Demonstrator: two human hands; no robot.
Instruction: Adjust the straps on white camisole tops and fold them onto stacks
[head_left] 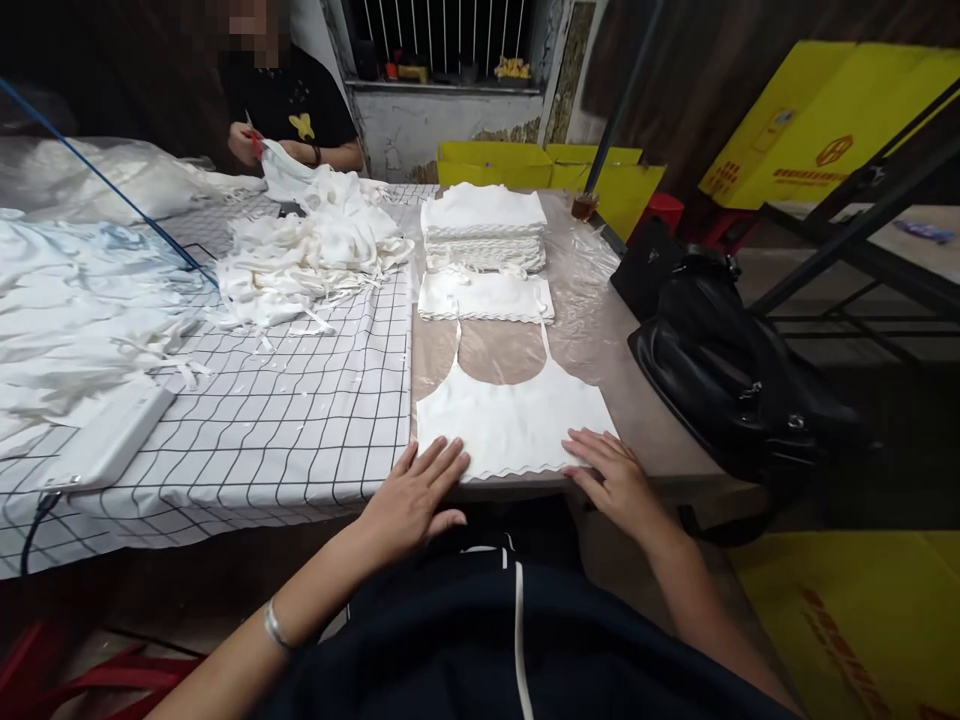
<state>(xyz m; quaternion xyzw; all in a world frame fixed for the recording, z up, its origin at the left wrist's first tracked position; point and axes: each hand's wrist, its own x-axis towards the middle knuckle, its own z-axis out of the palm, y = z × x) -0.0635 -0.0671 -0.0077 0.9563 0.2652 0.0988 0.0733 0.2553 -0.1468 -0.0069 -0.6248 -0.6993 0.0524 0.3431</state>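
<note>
A single head-worn camera looks forward and down from close above the left hand (411, 500) and right hand (615, 478), facing across the table (645, 420) toward the far wall beyond them.

A plain white camisole top (517, 420) with a scalloped hem lies on the bare brown part of the worktop (645, 440), and the folded stack (484, 228) and the loose heap of garments (315, 245) toward the far edge are the same white. The left side of the worktop wears a white cloth (300, 420) ruled in a thin black grid, with a white flat case (112, 435) lying on it. Off the right edge sits a glossy black bag (720, 360), yellow boxes (825, 130) with orange-red print stand behind, and the person across the worktop wears a black shirt (300, 100) with a yellow motif.
</note>
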